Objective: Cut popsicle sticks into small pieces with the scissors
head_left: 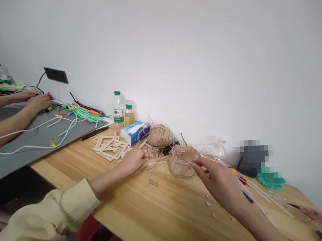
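Note:
On the wooden table stands a small basket of wooden sticks [181, 166] with a glittery trim around its upper part. My right hand [214, 171] is at the basket's right rim, thumb and fingertips pinched together; what they hold is too small to make out. My left hand [133, 160] rests closed by a pile of loose wooden sticks [149, 150], left of the basket; its fingertips are hidden. Behind the pile sits a ball of twine [160, 136]. Stick frames [110, 147] lie left of my left hand.
A tissue pack [134, 133], a water bottle [118, 110] and a bottle of yellow liquid [129, 113] are near the wall. Another person's hands [38, 102] work at the left by pipe cleaners [86, 112]. A green fluffy item [270, 179] lies right.

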Available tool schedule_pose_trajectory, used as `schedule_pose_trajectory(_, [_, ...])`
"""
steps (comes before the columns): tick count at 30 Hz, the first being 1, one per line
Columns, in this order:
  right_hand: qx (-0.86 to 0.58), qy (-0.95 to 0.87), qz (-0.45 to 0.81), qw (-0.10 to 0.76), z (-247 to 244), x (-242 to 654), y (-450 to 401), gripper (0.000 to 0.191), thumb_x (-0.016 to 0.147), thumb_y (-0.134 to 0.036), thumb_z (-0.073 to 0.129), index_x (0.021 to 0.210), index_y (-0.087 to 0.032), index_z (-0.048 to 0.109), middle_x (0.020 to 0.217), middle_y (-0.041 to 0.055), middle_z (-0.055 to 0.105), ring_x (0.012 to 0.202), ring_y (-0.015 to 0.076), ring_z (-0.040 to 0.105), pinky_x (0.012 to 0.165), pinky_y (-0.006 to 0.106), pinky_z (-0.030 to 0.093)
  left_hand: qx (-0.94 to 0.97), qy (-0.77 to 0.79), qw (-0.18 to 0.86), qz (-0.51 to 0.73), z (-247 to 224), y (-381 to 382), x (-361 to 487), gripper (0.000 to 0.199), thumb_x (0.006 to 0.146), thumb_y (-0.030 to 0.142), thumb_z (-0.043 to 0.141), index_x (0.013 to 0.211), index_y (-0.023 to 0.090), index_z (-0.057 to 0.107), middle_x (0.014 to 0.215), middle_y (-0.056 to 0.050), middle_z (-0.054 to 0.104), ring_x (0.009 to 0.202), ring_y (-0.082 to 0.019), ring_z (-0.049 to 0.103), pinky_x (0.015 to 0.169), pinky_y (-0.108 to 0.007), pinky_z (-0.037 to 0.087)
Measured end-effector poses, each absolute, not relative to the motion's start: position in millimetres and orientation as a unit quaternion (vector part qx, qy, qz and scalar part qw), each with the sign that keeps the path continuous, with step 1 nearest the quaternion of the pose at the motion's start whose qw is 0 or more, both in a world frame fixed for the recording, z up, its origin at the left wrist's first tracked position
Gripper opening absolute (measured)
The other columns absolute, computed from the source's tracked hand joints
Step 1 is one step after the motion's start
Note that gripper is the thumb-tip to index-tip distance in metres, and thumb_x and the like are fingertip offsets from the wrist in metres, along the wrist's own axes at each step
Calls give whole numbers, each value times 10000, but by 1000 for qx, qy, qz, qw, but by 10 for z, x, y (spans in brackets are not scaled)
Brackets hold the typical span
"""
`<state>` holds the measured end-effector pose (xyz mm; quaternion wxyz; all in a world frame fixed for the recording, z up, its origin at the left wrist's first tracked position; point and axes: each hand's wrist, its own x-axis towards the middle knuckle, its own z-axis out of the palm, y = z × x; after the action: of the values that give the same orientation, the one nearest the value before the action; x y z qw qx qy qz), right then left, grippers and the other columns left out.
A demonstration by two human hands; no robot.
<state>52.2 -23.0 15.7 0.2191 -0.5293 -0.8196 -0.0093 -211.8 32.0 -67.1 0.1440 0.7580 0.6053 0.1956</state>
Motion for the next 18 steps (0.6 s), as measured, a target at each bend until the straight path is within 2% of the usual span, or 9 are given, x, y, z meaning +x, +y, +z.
schedule_pose_trajectory(2, [-535, -811, 38, 233, 119, 593, -318, 231, 879, -356, 434, 847, -232, 627, 793, 10, 706, 692, 206, 643, 596, 287, 427, 724, 601, 253, 227, -619, 268, -2093, 289, 857, 294, 534, 1110, 154, 542, 1126, -69, 568, 931, -222, 587, 767, -398, 506])
schedule_pose_trajectory(5, [-525, -771, 236, 273, 37, 594, -420, 222, 849, -353, 483, 784, -207, 637, 765, 30, 686, 701, 200, 621, 609, 277, 439, 675, 564, 388, 277, -527, 82, -1942, 266, 871, 319, 491, 1000, 114, 602, 976, -80, 647, 829, -192, 625, 706, -344, 523])
schedule_pose_trajectory(7, [-514, -743, 320, 285, -30, 524, -471, 217, 829, -335, 501, 758, -185, 640, 739, 41, 675, 716, 200, 624, 606, 266, 461, 644, 531, 453, 313, -470, -98, -1780, 288, 847, 336, 486, 953, 114, 635, 926, -87, 686, 824, -189, 637, 676, -291, 525])
schedule_pose_trajectory(9, [-508, -727, 358, 292, -92, 427, -525, 202, 818, -320, 503, 838, -167, 633, 748, 42, 672, 698, 184, 629, 588, 250, 478, 619, 501, 503, 336, -428, -292, -1598, 294, 796, 359, 525, 920, 124, 652, 917, -92, 702, 817, -186, 642, 658, -268, 521])
schedule_pose_trajectory(11, [-497, -718, 380, 305, -144, 346, -591, 205, 810, -318, 511, 904, -167, 613, 776, 32, 669, 714, 170, 624, 596, 236, 476, 605, 477, 536, 345, -412, -474, -1423, 305, 771, 386, 533, 892, 137, 662, 917, -90, 705, 817, -180, 643, 644, -252, 513])
schedule_pose_trajectory(15, [-497, -710, 397, 302, -228, 351, -722, 174, 802, -285, 509, 711, -171, 605, 649, 6, 616, 646, 153, 589, 581, 232, 438, 610, 466, 553, 325, -469, -674, -1217, 316, 765, 392, 508, 827, 126, 667, 845, -88, 710, 768, -181, 644, 595, -248, 501])
schedule_pose_trajectory(18, [-513, -701, 408, 281, -297, 501, -755, 146, 775, -250, 509, 665, -172, 565, 604, 2, 589, 587, 152, 569, 537, 238, 424, 644, 485, 516, 289, -544, -567, -1325, 295, 739, 392, 565, 708, 118, 670, 721, -68, 702, 685, -190, 637, 593, -277, 500])
